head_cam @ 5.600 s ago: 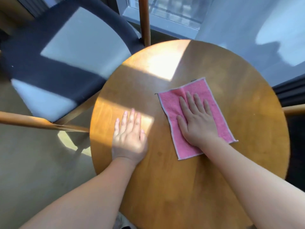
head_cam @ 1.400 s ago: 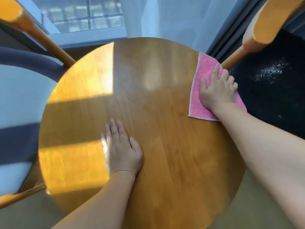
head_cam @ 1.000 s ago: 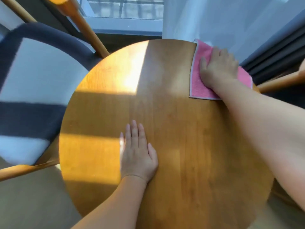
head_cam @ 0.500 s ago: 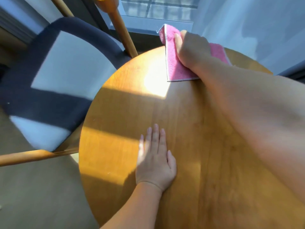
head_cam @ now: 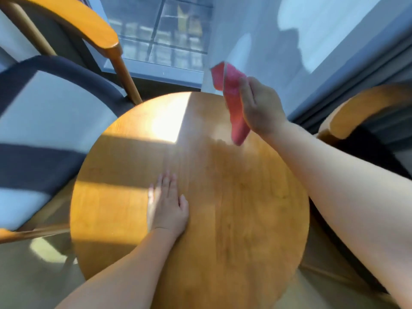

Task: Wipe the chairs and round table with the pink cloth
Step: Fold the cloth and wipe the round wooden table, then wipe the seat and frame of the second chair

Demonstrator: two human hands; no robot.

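right hand is holding blurred pink cloth in its grip above worktop | left hand is lying flat, grip wide | right chair is being cut off

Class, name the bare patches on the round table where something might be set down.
Bare: the right half of the round table, between left hand and right forearm, and the sunlit patch by its far rim. Taken: where the left hand lies flat, and the far right rim under the right hand gripping the pink cloth.
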